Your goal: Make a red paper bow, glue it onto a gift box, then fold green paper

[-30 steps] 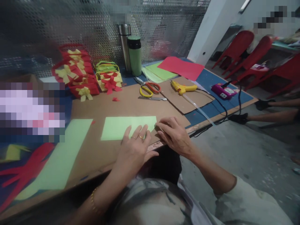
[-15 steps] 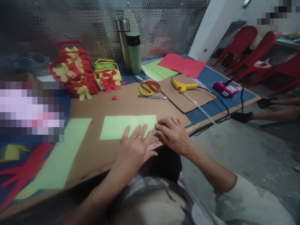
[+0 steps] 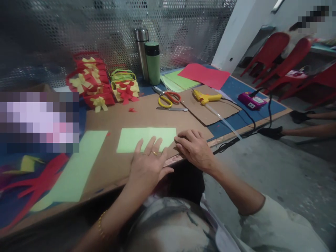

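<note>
A pale green paper rectangle (image 3: 131, 140) lies flat on the brown cardboard (image 3: 110, 168), with a faint crease down its middle. My left hand (image 3: 147, 161) rests palm down over its near edge, fingers spread on the paper, thumb out to the right. Beside the paper's right edge, my right hand (image 3: 195, 150) sits low on the board with fingers bent and drawn together. What its fingertips pinch or press, if anything, is hidden. A longer pale green sheet (image 3: 78, 171) lies further left.
Beyond are scissors (image 3: 168, 99), a knife-like blade (image 3: 173, 109), a yellow glue gun (image 3: 206, 97) on cardboard, and a purple power block (image 3: 252, 100). Red paper baskets (image 3: 99, 89), yellow ones (image 3: 126, 91) and two flasks (image 3: 152, 66) stand behind. Red cutouts (image 3: 44, 178) lie left.
The view has shifted slightly. My left hand has slid a little to the left across the green paper. My right hand stays at the right edge.
</note>
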Tool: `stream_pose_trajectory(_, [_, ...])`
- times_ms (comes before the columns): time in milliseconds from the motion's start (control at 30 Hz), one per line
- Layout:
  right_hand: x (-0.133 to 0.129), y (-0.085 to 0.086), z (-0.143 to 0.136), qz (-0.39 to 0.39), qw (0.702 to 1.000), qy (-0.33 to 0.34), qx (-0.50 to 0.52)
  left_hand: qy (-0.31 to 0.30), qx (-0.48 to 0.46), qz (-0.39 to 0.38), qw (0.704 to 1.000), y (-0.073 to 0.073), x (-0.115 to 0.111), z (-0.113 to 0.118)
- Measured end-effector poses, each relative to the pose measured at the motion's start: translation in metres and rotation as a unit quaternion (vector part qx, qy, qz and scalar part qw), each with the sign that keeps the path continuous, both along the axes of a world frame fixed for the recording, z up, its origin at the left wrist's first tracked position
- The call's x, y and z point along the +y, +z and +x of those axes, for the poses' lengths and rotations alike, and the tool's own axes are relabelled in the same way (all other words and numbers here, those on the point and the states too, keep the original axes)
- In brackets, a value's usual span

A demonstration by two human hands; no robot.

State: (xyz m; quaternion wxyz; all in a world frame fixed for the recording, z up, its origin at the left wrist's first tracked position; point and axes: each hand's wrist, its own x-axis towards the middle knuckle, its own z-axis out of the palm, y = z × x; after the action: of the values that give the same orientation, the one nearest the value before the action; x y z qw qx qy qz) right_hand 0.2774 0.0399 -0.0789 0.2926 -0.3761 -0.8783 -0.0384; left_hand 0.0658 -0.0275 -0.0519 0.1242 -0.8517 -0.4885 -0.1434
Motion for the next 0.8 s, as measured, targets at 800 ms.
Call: stream_pose_trajectory(800, [0.040,0.056,-0.025,-0.332,0.933,0.003,-0.136,-0.054,-0.069,-0.013,0.996,-0.010,0.004,-0.006])
